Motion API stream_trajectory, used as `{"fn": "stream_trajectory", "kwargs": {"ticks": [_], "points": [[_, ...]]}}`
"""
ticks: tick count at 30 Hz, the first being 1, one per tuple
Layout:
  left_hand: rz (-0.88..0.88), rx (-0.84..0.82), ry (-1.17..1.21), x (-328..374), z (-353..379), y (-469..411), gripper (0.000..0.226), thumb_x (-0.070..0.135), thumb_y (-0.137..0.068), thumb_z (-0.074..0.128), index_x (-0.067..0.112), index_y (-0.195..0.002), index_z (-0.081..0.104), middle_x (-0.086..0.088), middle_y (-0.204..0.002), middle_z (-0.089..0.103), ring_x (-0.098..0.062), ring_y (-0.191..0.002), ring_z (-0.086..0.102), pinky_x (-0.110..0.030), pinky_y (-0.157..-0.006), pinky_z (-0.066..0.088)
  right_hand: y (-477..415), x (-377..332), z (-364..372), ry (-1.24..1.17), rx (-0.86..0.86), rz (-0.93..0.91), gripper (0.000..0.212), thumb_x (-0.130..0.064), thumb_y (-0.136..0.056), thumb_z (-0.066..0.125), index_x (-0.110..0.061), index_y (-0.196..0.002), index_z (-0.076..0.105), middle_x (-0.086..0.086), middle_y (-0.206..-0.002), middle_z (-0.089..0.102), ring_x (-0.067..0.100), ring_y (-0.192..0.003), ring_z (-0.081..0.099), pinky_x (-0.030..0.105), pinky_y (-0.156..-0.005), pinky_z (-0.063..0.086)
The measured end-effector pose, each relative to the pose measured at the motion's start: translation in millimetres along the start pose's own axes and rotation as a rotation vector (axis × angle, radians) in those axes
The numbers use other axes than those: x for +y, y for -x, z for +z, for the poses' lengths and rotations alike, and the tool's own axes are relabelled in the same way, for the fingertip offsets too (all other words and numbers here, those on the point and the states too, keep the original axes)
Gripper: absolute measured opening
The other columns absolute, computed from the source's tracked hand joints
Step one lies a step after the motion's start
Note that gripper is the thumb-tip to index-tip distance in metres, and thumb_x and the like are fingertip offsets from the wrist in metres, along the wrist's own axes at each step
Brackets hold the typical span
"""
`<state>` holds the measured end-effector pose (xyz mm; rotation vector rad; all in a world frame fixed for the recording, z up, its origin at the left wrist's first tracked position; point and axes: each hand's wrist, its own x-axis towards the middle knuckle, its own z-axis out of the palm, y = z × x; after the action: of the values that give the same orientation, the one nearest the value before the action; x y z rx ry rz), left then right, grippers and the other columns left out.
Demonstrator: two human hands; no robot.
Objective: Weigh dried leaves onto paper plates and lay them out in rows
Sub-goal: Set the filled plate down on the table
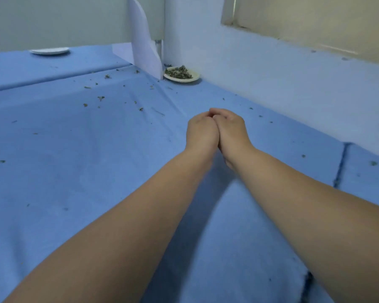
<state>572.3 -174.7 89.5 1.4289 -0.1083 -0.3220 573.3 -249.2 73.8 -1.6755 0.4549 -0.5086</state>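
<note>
Left hand [201, 133] and right hand [232, 131] are pressing together, fingers curling inward; contents cannot be told. A paper plate [194, 77] is holding dried leaves [178, 72].

Bare workroom: blue cloth [74, 160] spread wide, whitewashed wall [260, 68], plate [195, 77] of dried leaves [178, 73].

We see left grip [200, 132] and right grip [233, 133] side by side, touching, at mid tabletop [74, 171]. Dried leaves [177, 72] on paper plate [195, 76] in far corner, beside wall [271, 84] on right, just right of upright paper sheet [143, 44]. Second plate [49, 50] far left, well apart. Leaf crumbs [101, 97] scattered on tabletop, left of and behind grips.
</note>
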Motion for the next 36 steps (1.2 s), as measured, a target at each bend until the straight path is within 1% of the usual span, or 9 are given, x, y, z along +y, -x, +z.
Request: {"fn": "stream_trajectory", "kwargs": {"ticks": [3,9,13,18,23,26,30,32,36], "points": [[0.028,-0.035,0.033,12.7,27.2,62.7,0.036,-0.004,-0.091,0.039,0.001,-0.099,0.073,-0.007,-0.084,0.071,-0.013,-0.074,0.065,-0.019,-0.06,0.047,50.7,-23.9,-47.5,0.074,0.03,-0.03,0.031,-0.01,-0.096,0.045,-0.028,-0.102,0.07,-0.002,-0.118,0.07,0.018,-0.114,0.064,0.043,-0.105,0.05],[0.118,-0.143,0.056,23.8,75.8,192.0,0.036,-0.004,-0.091,0.04,0.002,-0.099,0.075,-0.012,-0.096,0.077,-0.022,-0.089,0.072,-0.031,-0.075,0.055,162.6,-59.6,-142.5,0.166,0.166,-0.135,0.042,-0.015,-0.094,0.042,-0.021,-0.126,0.068,-0.005,-0.124,0.068,0.014,-0.119,0.062,0.041,-0.104,0.051],[0.111,-0.299,0.097,15.6,104.3,284.7,0.023,0.0,-0.092,0.044,0.0,-0.091,0.067,-0.013,-0.076,0.059,-0.024,-0.071,0.054,-0.039,-0.067,0.04,255.1,-74.2,-209.7,0.177,0.271,-0.171,0.033,-0.013,-0.092,0.044,-0.026,-0.101,0.074,-0.008,-0.105,0.073,0.012,-0.101,0.069,0.037,-0.093,0.056],[0.054,-0.583,0.197,6.1,136.4,392.9,0.025,0.003,-0.093,0.045,0.008,-0.078,0.065,0.006,-0.055,0.052,-0.01,-0.054,0.049,-0.023,-0.061,0.044,380.5,-86.3,-284.4,0.159,0.399,-0.203,0.032,-0.015,-0.086,0.047,-0.026,-0.093,0.076,-0.016,-0.085,0.074,-0.003,-0.076,0.067,0.022,-0.072,0.049],[0.086,-0.738,0.179,-7.5,171.8,457.3,0.029,0.003,-0.097,0.049,0.011,-0.115,0.07,-0.005,-0.111,0.072,-0.024,-0.112,0.071,-0.031,-0.098,0.058,476.7,-70.7,-353.1,0.193,0.562,-0.217,0.027,-0.027,-0.084,0.055,-0.042,-0.094,0.075,-0.023,-0.077,0.067,-0.006,-0.073,0.059,0.022,-0.077,0.043],[0.414,-0.689,-0.103,-17.6,190.8,474.6,0.036,0.006,-0.098,0.052,0.011,-0.129,0.069,-0.002,-0.124,0.071,-0.017,-0.122,0.064,-0.036,-0.11,0.048,507.3,-50.4,-384.0,0.219,0.671,-0.19,0.034,-0.026,-0.087,0.057,-0.028,-0.117,0.072,-0.021,-0.083,0.062,-0.002,-0.078,0.055,0.026,-0.08,0.042],[0.896,-0.645,-0.49,-19.5,213.3,477.3,0.039,0.01,-0.102,0.049,0.016,-0.136,0.065,-0.002,-0.142,0.063,-0.017,-0.135,0.053,-0.018,-0.11,0.032,531.2,-33.2,-410.9,0.247,0.76,-0.178,0.033,-0.027,-0.087,0.056,-0.034,-0.116,0.069,-0.017,-0.11,0.07,-0.004,-0.097,0.064,0.029,-0.093,0.05],[1.069,-0.671,-0.667,-17.8,225.7,473.1,0.038,0.006,-0.103,0.045,0.008,-0.137,0.063,-0.008,-0.146,0.059,-0.025,-0.142,0.045,-0.027,-0.115,0.032,537.2,-25.4,-424.1,0.323,0.8,-0.172,0.03,-0.023,-0.092,0.056,-0.034,-0.118,0.068,-0.02,-0.113,0.069,-0.013,-0.102,0.061,0.023,-0.095,0.05],[1.259,-0.601,-0.978,-10.1,250.8,465.7,0.037,-0.003,-0.099,0.038,0.008,-0.123,0.064,-0.011,-0.139,0.058,-0.032,-0.143,0.041,-0.039,-0.096,0.044,552.9,1.4,-445.2,0.712,0.871,-0.141,0.027,-0.024,-0.098,0.053,-0.027,-0.122,0.065,-0.015,-0.079,0.064,-0.004,-0.066,0.06,0.025,-0.063,0.044]]}}
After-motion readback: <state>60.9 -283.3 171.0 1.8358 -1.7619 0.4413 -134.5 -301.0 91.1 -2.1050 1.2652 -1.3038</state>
